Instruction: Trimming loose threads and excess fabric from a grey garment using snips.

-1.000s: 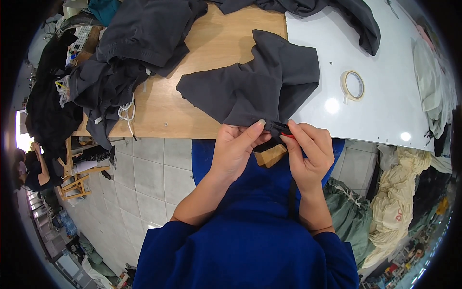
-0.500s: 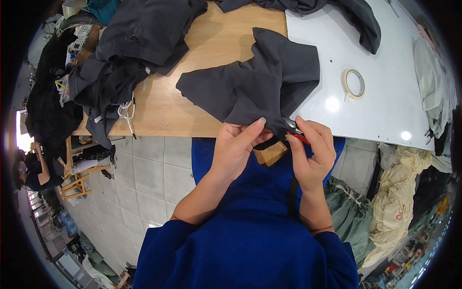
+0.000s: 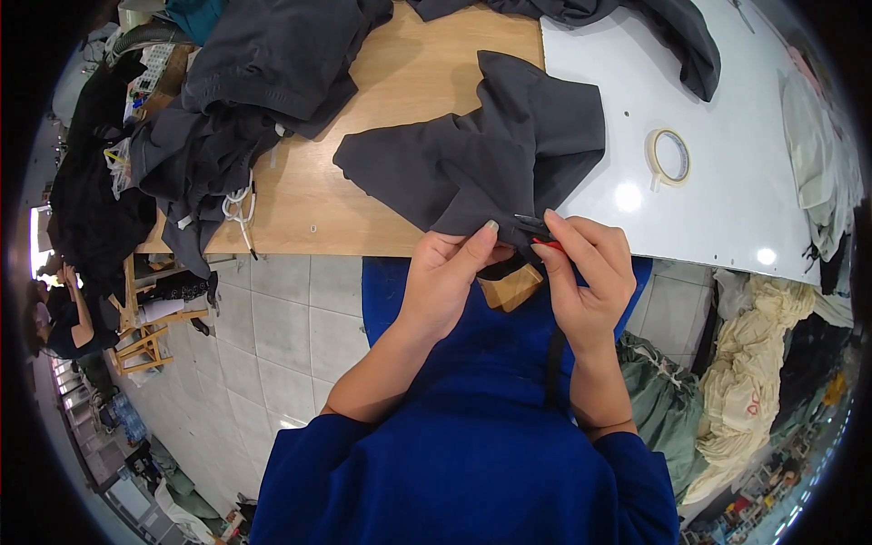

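The dark cloth (image 3: 495, 159) is spread on the table (image 3: 409, 82), its near hem pinched in the left hand (image 3: 450, 272). The right hand (image 3: 586, 272) is clamped on small red-handled snips (image 3: 542, 238) (blades at the hem). Since a second ago the snips have been shifted slightly rightward; trimming is judged ongoing. A tape roll (image 3: 669, 156) lies apart.

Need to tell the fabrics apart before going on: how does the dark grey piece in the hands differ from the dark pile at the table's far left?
The dark grey piece lies alone, spread with folds; the dark pile is several garments heaped. The piece is pinched at its near edge by the left hand and right hand; the pile lies untouched. The piece straddles wood and white tabletop; the pile sits on wood. Both are dark grey cloth.
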A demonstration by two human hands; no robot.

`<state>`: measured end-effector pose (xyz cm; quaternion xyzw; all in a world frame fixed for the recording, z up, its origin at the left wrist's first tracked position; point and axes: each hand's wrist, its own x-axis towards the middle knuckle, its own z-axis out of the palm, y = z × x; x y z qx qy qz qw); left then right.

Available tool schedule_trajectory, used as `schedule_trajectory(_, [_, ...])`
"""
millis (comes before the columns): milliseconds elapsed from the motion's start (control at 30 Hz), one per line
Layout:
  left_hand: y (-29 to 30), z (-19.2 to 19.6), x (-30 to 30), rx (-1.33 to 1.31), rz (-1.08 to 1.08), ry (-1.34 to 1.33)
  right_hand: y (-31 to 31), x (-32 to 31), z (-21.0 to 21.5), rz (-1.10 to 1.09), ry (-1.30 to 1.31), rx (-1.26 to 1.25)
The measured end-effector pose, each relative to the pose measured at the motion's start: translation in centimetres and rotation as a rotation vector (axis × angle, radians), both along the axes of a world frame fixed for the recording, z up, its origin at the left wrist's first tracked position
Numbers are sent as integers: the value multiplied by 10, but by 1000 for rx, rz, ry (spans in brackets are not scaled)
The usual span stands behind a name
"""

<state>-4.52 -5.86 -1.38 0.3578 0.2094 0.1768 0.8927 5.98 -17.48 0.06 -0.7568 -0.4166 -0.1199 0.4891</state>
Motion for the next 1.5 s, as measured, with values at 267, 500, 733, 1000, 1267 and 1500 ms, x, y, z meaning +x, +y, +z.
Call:
schedule_trajectory(267, [3,0,0,-14,3,-1,-2,1,1,-4,45,7])
schedule_trajectory(500, [2,-3,1,42,-12,-2,-2,1,2,12,49,-14])
schedule_trajectory(733, [0,-3,0,81,18,43,-4,1,-1,38,66,-9])
schedule_trajectory(1000, [0,0,0,52,22,57,-7,-1,-4,17,47,-11])
schedule_trajectory(1267, [-1,0,0,63,19,66,-5,-1,-1,37,26,-35])
schedule_trajectory(1500, [1,-3,0,2,35,6,-8,-9,4,60,300,10])
